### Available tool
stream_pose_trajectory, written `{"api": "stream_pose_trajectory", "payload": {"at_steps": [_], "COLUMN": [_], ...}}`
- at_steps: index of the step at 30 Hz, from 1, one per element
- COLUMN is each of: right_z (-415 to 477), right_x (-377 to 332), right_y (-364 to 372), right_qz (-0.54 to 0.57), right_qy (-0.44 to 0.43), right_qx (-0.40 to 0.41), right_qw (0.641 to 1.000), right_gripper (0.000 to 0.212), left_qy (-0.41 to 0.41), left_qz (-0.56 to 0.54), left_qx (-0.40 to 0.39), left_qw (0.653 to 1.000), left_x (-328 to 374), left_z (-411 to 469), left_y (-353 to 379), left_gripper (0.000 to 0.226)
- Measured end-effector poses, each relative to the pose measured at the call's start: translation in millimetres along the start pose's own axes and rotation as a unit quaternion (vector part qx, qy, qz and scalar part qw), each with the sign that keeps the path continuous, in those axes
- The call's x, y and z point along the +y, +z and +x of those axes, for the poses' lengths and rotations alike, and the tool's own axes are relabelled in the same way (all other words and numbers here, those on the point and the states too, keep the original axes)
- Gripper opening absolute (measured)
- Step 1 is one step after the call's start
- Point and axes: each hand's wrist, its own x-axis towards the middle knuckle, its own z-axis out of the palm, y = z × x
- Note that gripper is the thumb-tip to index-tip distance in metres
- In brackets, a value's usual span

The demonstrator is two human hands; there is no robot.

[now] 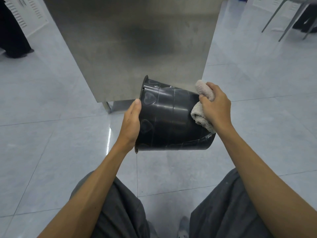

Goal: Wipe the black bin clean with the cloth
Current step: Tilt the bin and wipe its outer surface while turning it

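The black bin (171, 117) is held on its side above the floor, its rim pointing left and its base to the right. My left hand (131, 124) grips it at the rim end, thumb on top, fingers hidden behind the rim. My right hand (215, 105) is closed on a beige cloth (201, 115) and presses it against the bin's outer wall near the base. Part of the cloth sticks up above my fingers. The bin's inside is hidden.
A stainless steel table (137, 40) stands straight ahead, its leg (107, 106) just left of the bin. Glossy grey floor tiles (51, 134) lie all around. Chair legs (288, 23) and a person's dark clothing show at the far right; another person's dark garment (12, 36) stands far left.
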Motion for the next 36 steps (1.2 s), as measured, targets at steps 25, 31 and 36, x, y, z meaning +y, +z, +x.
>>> {"api": "stream_pose_trajectory", "payload": {"at_steps": [25,31,36], "right_z": [-29.0,-32.7,-48.4], "right_x": [-6.4,-7.0,-4.6], "right_y": [-15.2,-16.9,-18.6], "right_qz": [-0.007,0.015,0.012], "right_qy": [-0.059,-0.040,-0.049], "right_qx": [0.022,0.013,-0.006], "right_qw": [0.998,0.999,0.999], "right_gripper": [0.050,0.050,0.052], "left_qy": [-0.126,-0.185,-0.234], "left_qz": [-0.130,-0.173,-0.185], "left_qx": [0.098,0.089,0.085], "left_qw": [0.979,0.963,0.951], "left_x": [0.2,1.4,-2.8], "left_z": [20.7,19.8,23.7], "left_y": [-12.1,-11.0,-15.9], "left_gripper": [0.062,0.062,0.046]}}
